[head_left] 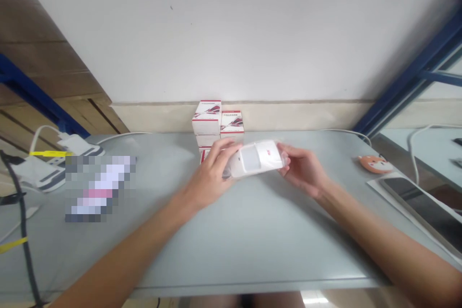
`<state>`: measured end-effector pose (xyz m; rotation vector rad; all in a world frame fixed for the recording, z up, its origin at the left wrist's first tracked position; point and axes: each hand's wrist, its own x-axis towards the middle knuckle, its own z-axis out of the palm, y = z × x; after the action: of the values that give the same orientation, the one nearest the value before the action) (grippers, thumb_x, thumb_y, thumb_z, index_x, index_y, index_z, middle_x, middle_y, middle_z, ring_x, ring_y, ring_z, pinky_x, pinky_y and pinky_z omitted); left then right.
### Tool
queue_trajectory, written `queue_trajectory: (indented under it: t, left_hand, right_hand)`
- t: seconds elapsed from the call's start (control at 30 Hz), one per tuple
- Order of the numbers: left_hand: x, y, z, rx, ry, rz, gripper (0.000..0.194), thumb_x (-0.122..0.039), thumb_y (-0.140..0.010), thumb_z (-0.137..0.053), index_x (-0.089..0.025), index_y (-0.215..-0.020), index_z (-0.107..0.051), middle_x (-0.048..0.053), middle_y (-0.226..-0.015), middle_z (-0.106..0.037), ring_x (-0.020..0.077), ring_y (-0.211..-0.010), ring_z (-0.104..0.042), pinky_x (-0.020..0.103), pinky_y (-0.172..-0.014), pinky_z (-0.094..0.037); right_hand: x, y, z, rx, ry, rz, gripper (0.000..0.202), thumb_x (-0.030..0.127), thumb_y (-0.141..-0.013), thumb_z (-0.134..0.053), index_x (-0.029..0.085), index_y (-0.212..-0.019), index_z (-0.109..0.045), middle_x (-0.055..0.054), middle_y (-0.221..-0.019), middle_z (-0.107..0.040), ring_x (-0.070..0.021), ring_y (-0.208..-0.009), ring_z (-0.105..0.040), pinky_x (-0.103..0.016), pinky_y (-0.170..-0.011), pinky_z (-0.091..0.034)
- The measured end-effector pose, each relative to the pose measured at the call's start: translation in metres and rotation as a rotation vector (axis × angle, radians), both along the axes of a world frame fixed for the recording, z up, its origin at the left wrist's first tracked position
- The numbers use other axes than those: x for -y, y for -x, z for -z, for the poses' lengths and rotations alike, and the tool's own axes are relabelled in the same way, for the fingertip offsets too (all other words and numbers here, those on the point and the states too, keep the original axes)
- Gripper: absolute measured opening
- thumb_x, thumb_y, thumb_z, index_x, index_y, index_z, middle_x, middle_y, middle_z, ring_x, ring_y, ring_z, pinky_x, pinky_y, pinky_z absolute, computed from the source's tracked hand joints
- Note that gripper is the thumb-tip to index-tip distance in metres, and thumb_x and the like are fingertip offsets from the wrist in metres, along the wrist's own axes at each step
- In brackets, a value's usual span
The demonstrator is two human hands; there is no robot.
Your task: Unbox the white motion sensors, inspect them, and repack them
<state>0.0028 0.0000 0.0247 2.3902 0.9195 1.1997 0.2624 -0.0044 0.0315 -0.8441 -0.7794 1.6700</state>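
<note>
White oblong plastic device (pixel 265 161) w/ a pale rectangular window (pixel 250 159), in clear plastic wrap (pixel 286 160), is held up btwn both hands, above the table & in front of the boxes. Left hand (pixel 209 171) grasps its left end, fingers over the top; right hand (pixel 303 168) pinches the right end & wrap. Small red mark (pixel 268 152) on the device face, prob. a logo, but too blurred to read for sure.

Just behind: stacked small white cardboard boxes (pixel 206 127) w/ red edging, dark red & black swoosh graphics, a line of print on top; text too small to make out. Left stack is taller than the one beside it.

Surface: smooth grey-green table (pixel 252 245). On its R side, a flat orange animal-face item (pixel 376 164) w/ white muzzle, near a dark flat slab (pixel 422 207) on a white sheet (pixel 375 184). L side: pixelated oblong item (pixel 101 190), contents unreadable; white power strips (pixel 54 180) w/ white plugs (pixel 74 143), yellow tags (pixel 50 153), black cable (pixel 23 221).

Room: white wall (pixel 234 33) w/ cream lower band (pixel 288 115), blue metal bars (pixel 400 77) both sides, brown panelling (pixel 36 53) far L.
</note>
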Motion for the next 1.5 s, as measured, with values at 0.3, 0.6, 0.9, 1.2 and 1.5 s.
queue_trajectory:
  t: [0.3,0.6,0.9,1.2,1.5]
  left_hand:
    - [-0.006,0.008,-0.009,-0.219,-0.166,0.004,0.031,-0.024,-0.090,-0.074,-0.034,-0.119,-0.076,0.008,-0.130,-0.073,0.0345,-0.133,-0.062,0.054,-0.118,-0.043]
    - [0.015,-0.016,-0.015,0.205,0.205,-0.180,0.034,-0.042,-0.087,-0.079,-0.027,-0.115,-0.070,0.007,-0.121,-0.070,0.0240,-0.103,-0.070,0.033,-0.081,-0.059]
    - [0.016,-0.009,-0.041,0.397,1.071,0.016,0.044,-0.054,-0.097,-0.063,-0.028,-0.132,-0.061,0.001,-0.089,-0.070,0.0131,-0.054,-0.065,0.023,-0.045,-0.047]
    - [0.023,-0.014,-0.040,0.252,1.057,0.030,0.053,-0.057,-0.100,-0.057,-0.033,-0.147,-0.058,-0.001,-0.071,-0.066,0.0105,-0.043,-0.056,0.021,-0.040,-0.037]
    - [0.030,-0.016,-0.030,0.683,1.431,0.415,0.048,-0.047,-0.097,-0.066,-0.034,-0.143,-0.060,0.000,-0.081,-0.071,0.0084,-0.047,-0.055,0.023,-0.049,-0.038]
  right_hand:
    - [-0.010,-0.005,0.006,0.207,-0.136,-0.118,0.025,0.035,-0.084,-0.082,0.020,-0.077,-0.063,0.002,-0.069,-0.058,-0.0114,-0.060,-0.049,-0.027,-0.060,-0.041]
    - [-0.009,-0.001,0.013,0.365,-0.270,-0.081,0.034,0.046,-0.089,-0.078,0.020,-0.080,-0.058,0.002,-0.074,-0.061,-0.0124,-0.066,-0.056,-0.031,-0.071,-0.046]
    - [-0.005,-0.004,0.002,0.593,-0.441,-0.215,0.044,0.061,-0.097,-0.064,0.021,-0.082,-0.057,0.002,-0.073,-0.059,-0.0141,-0.070,-0.052,-0.030,-0.070,-0.039]
    - [-0.006,-0.002,0.008,0.424,-0.365,-0.145,0.035,0.049,-0.096,-0.071,0.021,-0.080,-0.057,0.003,-0.071,-0.057,-0.0136,-0.070,-0.051,-0.029,-0.072,-0.038]
    - [0.002,0.009,0.011,0.238,-0.229,-0.169,0.038,0.049,-0.096,-0.071,0.020,-0.076,-0.056,0.003,-0.071,-0.050,-0.0133,-0.068,-0.043,-0.029,-0.070,-0.035]
